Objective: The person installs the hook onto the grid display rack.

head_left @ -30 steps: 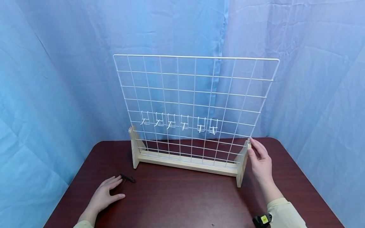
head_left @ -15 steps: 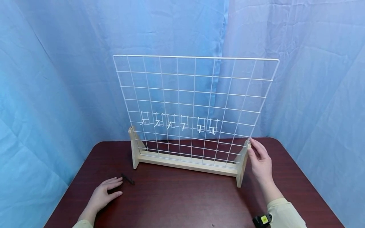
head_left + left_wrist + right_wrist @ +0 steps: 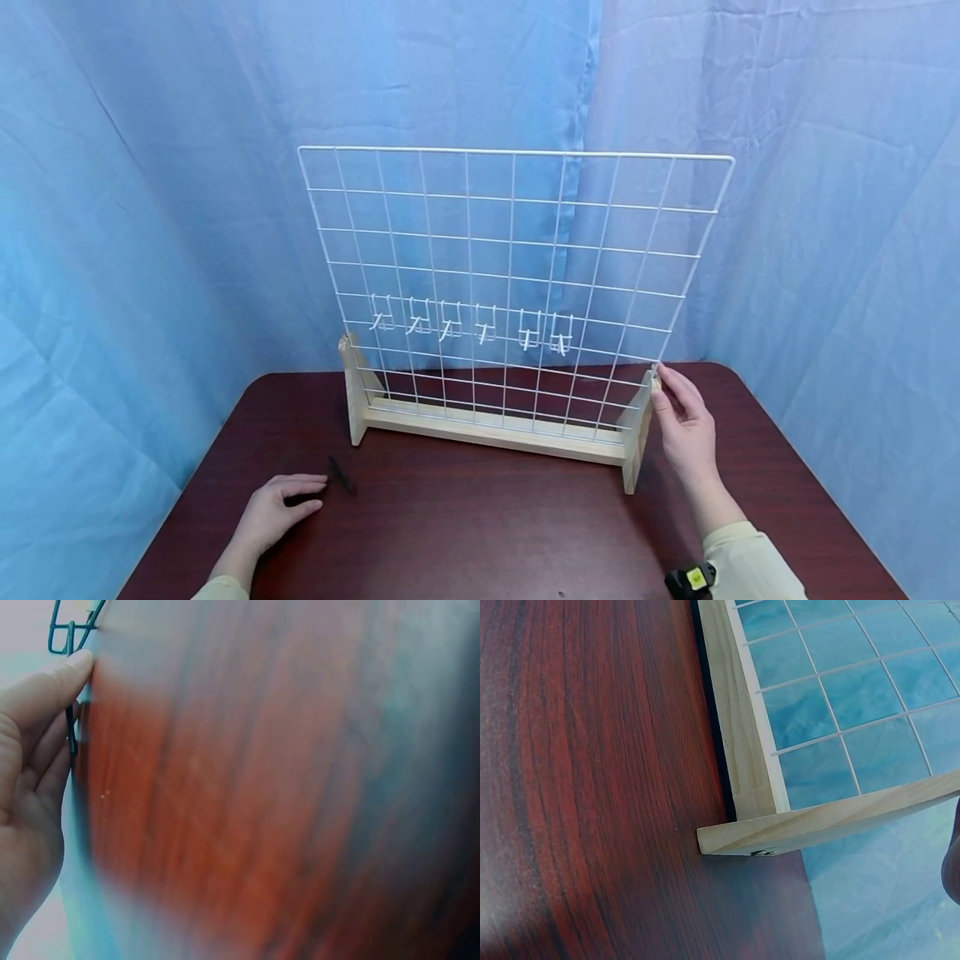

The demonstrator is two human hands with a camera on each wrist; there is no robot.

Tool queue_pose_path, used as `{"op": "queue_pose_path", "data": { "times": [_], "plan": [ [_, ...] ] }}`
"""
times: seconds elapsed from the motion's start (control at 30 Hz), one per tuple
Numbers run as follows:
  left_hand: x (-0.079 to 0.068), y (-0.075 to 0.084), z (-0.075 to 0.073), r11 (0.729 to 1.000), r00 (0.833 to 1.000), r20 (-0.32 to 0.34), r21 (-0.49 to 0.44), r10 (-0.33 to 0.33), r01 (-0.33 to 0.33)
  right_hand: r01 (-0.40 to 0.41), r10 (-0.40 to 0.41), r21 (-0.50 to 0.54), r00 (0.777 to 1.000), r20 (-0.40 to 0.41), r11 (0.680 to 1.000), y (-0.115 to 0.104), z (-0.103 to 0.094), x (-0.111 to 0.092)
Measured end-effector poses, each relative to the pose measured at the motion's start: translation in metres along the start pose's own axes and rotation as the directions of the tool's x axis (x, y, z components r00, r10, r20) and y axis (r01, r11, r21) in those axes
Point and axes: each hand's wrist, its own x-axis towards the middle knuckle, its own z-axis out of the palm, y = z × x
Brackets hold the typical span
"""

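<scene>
At the table's left my left hand [image 3: 272, 510] pinches a small black wire hook [image 3: 342, 476] near its fingertips. In the left wrist view, the hook [image 3: 71, 682] lies between thumb and fingers, its wire frame sticking up past the thumb. A white wire grid panel [image 3: 513, 242] stands upright in a pale wooden stand [image 3: 495, 427]. Several white hooks [image 3: 486, 332] hang in a row across its lower half. My right hand [image 3: 686, 427] holds the top of the stand's right end piece [image 3: 636, 437]; the right wrist view shows only part of a finger [image 3: 951, 870].
The dark reddish table [image 3: 480, 533] has rounded back corners. Blue curtains [image 3: 150, 208] hang behind it and on both sides. A black device with a yellow label [image 3: 690, 579] sits at the right wrist.
The black hook has turned between my left fingers, and those fingers have shifted slightly. My right hand and the stand stay where they were.
</scene>
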Motion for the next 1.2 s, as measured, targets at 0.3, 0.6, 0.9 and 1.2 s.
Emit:
{"op": "queue_pose_path", "data": {
  "times": [0.3,0.6,0.9,1.2],
  "plan": [
    [0.001,0.004,0.005,0.999,1.000,-0.021,-0.046,0.017,-0.018,0.001,-0.001,0.001,1.000,0.002,1.000,0.000,0.000,0.000],
    [0.003,0.015,0.002,0.995,0.993,0.087,-0.054,-0.083,0.088,0.005,-0.005,0.020,1.000,0.000,1.000,0.001,0.000,-0.001],
    [0.005,0.017,0.002,0.987,0.982,0.126,-0.055,-0.140,0.148,0.012,-0.012,0.028,1.000,0.001,1.000,0.001,0.001,0.000],
    [0.005,0.020,0.003,0.988,0.982,0.128,-0.048,-0.138,0.145,0.008,-0.008,0.039,1.000,0.001,0.999,0.000,0.001,-0.001]
  ]
}}
